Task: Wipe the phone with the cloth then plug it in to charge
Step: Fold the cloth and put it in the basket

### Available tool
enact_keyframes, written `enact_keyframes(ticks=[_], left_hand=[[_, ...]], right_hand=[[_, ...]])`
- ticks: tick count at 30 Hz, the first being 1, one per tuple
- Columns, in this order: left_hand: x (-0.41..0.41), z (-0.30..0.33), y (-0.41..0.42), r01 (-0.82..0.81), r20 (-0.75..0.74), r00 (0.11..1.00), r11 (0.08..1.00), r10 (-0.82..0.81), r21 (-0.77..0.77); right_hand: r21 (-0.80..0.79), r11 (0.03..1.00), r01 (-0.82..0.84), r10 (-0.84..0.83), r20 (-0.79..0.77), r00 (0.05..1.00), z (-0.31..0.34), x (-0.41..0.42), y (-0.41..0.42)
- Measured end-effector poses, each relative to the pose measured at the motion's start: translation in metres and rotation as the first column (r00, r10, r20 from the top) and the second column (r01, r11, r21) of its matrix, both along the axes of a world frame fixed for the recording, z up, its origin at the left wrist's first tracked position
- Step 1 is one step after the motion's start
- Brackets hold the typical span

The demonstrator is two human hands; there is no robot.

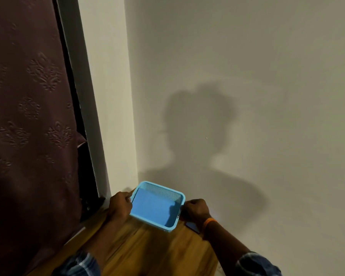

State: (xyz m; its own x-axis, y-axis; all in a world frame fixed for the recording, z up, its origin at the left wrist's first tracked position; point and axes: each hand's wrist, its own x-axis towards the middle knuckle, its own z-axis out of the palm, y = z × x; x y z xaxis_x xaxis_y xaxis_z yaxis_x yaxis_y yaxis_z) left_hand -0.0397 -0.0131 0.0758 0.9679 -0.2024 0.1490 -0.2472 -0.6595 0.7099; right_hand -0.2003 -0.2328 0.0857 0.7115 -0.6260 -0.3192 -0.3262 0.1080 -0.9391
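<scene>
A light blue mesh basket [157,206] stands on a wooden table [147,250] against the wall corner. My left hand [121,204] grips its left rim. My right hand [196,210], with an orange band at the wrist, is curled at the basket's right rim. A dark phone [192,227] lies flat on the table just under my right wrist, partly hidden by it. No cloth or charger shows in view. The basket's inside looks bare.
A dark maroon patterned curtain [28,116] hangs at the left beside a white door frame [100,96]. A plain white wall [247,96] rises right behind the table. My shadow falls on it.
</scene>
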Motion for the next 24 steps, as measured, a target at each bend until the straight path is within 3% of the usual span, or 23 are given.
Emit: enact_keyframes(ticks=[15, 24], left_hand=[[0.108, -0.084, -0.039, 0.086, -0.089, 0.993, 0.987, -0.075, 0.135], [0.122, -0.107, -0.051, 0.098, -0.103, 0.991, 0.99, -0.087, 0.106]], right_hand=[[-0.015, 0.999, 0.048, -0.049, -0.149, 0.988, -0.094, 0.099, -0.028], [-0.076, 0.995, 0.067, -0.079, -0.171, 0.982, -0.115, 0.109, -0.035]])
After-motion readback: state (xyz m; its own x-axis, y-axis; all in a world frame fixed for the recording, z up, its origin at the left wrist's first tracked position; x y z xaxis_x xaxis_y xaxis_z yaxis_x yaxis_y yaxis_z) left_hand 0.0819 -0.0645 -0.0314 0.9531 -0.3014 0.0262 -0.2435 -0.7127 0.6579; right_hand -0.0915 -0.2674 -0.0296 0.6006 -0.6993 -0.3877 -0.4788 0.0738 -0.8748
